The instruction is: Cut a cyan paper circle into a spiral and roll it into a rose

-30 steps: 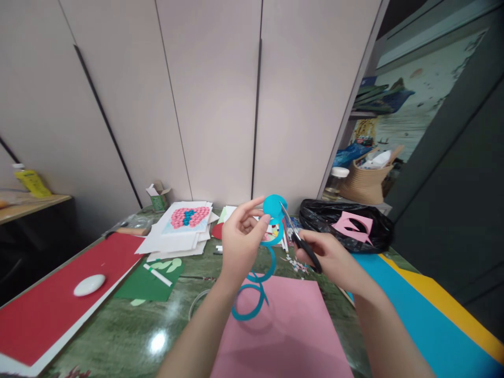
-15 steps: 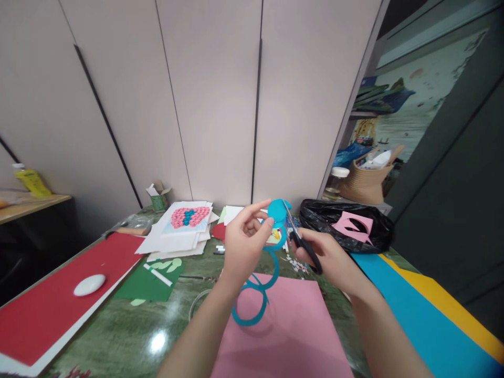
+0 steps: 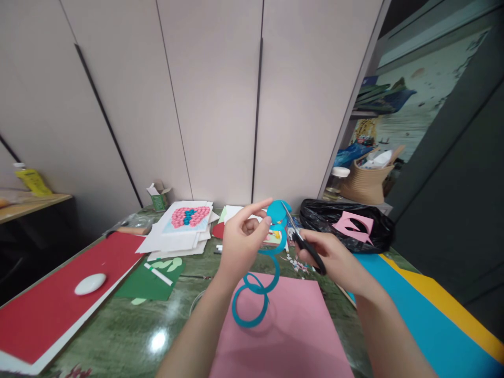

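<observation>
My left hand [image 3: 244, 236] pinches the edge of a round piece of blue paper [image 3: 276, 211] between thumb and fingers. From that piece a spiral strip of the same blue paper [image 3: 271, 275] hangs in loops down over a pink sheet [image 3: 291, 325]. My right hand [image 3: 328, 257] grips black-handled scissors [image 3: 301, 244], with the blades at the right edge of the blue round. The fingers inside the scissor handles are partly hidden.
A black plastic bag [image 3: 315, 220] with pink paper scrap [image 3: 354, 227] lies back right. Blue and yellow sheets [image 3: 425, 315] lie at right. Stacked white papers [image 3: 169, 239], a green sheet [image 3: 137, 281] with a marker [image 3: 158, 274], and a red sheet [image 3: 51, 304] lie left.
The scissors have drawn back slightly, down and to the right. The hanging blue loops have swung a little, and my left hand has shifted slightly left.
</observation>
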{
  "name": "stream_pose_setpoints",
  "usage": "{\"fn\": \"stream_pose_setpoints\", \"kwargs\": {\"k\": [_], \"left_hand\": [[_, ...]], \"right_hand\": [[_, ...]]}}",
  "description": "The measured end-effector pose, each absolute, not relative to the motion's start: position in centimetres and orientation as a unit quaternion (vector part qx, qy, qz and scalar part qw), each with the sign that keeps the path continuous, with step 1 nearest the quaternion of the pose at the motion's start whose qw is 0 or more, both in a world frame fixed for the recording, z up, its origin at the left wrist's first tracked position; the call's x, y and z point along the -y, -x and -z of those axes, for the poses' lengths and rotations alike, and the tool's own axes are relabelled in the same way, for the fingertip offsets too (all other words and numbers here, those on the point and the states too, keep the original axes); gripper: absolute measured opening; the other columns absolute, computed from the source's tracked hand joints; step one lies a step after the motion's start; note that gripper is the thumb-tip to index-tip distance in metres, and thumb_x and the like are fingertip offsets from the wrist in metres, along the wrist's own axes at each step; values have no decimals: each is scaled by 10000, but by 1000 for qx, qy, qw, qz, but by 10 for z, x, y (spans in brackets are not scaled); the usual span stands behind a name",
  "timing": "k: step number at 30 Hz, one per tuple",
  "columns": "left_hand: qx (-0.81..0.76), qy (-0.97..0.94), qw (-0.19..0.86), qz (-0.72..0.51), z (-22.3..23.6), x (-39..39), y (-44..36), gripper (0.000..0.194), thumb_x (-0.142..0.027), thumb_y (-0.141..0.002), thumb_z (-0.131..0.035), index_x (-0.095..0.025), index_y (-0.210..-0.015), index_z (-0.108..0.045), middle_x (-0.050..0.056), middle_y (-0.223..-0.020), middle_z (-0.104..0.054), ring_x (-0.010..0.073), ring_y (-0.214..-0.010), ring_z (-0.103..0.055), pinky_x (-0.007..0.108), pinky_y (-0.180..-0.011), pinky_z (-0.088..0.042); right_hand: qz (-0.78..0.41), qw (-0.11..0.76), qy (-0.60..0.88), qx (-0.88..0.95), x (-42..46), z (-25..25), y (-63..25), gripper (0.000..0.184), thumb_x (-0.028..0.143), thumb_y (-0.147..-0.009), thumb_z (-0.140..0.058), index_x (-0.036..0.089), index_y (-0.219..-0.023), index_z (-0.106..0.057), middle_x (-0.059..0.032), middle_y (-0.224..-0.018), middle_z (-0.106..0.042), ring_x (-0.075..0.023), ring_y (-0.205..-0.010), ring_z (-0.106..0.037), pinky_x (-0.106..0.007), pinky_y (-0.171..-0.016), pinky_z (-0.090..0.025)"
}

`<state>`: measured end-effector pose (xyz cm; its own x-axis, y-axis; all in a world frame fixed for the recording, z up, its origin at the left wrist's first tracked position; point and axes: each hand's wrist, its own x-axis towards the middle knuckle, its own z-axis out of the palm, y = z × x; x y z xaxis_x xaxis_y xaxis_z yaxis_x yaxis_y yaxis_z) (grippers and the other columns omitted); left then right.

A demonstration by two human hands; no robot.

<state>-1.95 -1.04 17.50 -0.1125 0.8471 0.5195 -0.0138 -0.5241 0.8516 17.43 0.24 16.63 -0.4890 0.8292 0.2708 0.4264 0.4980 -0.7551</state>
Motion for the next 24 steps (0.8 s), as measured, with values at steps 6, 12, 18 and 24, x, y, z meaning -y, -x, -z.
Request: {"fn": "stream_pose_setpoints", "kwargs": {"k": [6, 12, 18, 24], "left_hand": [[-359, -588, 337, -642, -176, 9, 22, 298, -241, -789, -605, -212, -1077, -673, 20, -851, -570, 16, -460, -369, 179, -424, -320], [-364, -617, 326, -617, -174, 7, 26, 299, -208, -798, -576, -228, -1080, -675, 13, -840, -562, 26, -480, -368, 183, -441, -319], [-365, -651, 307, -590, -176, 7, 28, 293, -190, -801, -556, -232, -1058, -691, 18, -845, -579, 37, -492, -371, 195, -454, -311], [-359, -658, 303, -588, -175, 7, 31, 307, -160, -802, -547, -268, -1046, -699, 5, -864, -583, 28, -497, -383, 193, -478, -329]], "right_hand": [[-324, 298, 390, 809, -2, -167, -177, 308, 414, -859, -512, 180, -681, -419, 33, -665, -369, -104, -626, -297, -246, -556, -249], [-317, 266, 392, 822, -3, -172, -185, 309, 398, -847, -533, 181, -672, -401, 33, -665, -360, -101, -625, -296, -236, -544, -259], [-292, 214, 414, 835, -2, -175, -195, 334, 438, -866, -504, 185, -676, -395, 36, -666, -353, -106, -632, -297, -244, -554, -246], [-296, 187, 414, 840, 0, -179, -201, 340, 409, -853, -537, 188, -657, -369, 43, -655, -344, -103, -627, -283, -249, -560, -246]]}}
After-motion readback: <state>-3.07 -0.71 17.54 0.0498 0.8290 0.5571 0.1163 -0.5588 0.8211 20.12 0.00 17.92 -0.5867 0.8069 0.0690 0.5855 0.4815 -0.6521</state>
